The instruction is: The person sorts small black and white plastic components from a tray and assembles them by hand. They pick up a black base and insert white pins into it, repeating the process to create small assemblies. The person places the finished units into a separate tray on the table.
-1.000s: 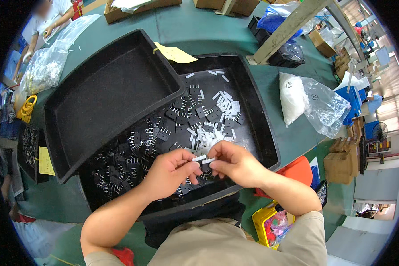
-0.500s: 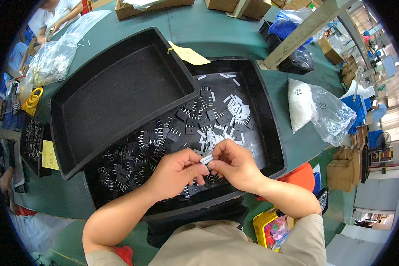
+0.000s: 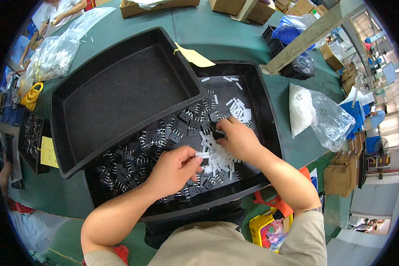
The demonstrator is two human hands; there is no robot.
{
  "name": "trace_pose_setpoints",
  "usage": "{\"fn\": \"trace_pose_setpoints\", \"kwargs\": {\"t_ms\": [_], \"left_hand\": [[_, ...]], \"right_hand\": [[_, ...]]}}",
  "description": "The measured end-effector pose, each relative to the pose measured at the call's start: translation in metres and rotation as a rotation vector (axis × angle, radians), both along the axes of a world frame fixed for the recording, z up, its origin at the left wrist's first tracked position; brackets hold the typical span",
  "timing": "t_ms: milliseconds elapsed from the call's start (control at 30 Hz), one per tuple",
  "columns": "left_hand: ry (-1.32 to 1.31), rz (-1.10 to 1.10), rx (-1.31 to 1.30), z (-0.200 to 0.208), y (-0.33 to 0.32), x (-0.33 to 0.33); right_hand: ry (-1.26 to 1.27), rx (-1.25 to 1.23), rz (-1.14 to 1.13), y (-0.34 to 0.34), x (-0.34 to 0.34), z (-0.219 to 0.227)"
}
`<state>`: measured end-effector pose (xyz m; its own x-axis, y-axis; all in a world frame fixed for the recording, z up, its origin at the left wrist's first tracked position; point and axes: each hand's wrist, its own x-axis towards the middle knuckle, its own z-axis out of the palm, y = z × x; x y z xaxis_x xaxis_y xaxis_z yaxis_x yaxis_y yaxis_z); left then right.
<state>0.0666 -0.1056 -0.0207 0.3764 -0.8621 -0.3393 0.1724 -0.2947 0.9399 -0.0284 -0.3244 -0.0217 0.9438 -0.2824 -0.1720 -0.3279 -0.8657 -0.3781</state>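
Note:
My left hand is closed, thumb and forefinger pinching a small white strip over the tray. My right hand reaches down into the large black tray, thumb and forefinger apart and curved beside the black parts with metal pins. A dark part shows between those fingertips; no grip on it is visible. Under and beside the right hand lies a heap of white strips, with another white cluster farther back. Many black pinned parts fill the tray's left side, partly covered by the left forearm.
A second black tray rests tilted across the large tray's left side, a yellow tag at its corner. Right of it lies a clear bag with white contents. A metal post rises behind. Another person sits far left.
My hands have separated. The right has moved away from the left, forward and right to the parts, while the left stays near its place with a white strip.

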Motion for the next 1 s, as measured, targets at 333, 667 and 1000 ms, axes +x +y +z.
{"fn": "trace_pose_setpoints", "kwargs": {"t_ms": [333, 667, 1000], "left_hand": [[0.012, 0.051, 0.013, -0.002, 0.0, 0.005], [0.062, -0.01, -0.023, 0.0, 0.001, 0.002], [0.09, -0.062, -0.075, -0.001, 0.006, 0.0]], "right_hand": [[-0.086, 0.389, -0.21, -0.013, -0.004, 0.023], [-0.151, 0.832, -0.241, 0.064, -0.037, 0.027], [-0.117, 0.535, -0.196, 0.035, -0.037, 0.039]]}}
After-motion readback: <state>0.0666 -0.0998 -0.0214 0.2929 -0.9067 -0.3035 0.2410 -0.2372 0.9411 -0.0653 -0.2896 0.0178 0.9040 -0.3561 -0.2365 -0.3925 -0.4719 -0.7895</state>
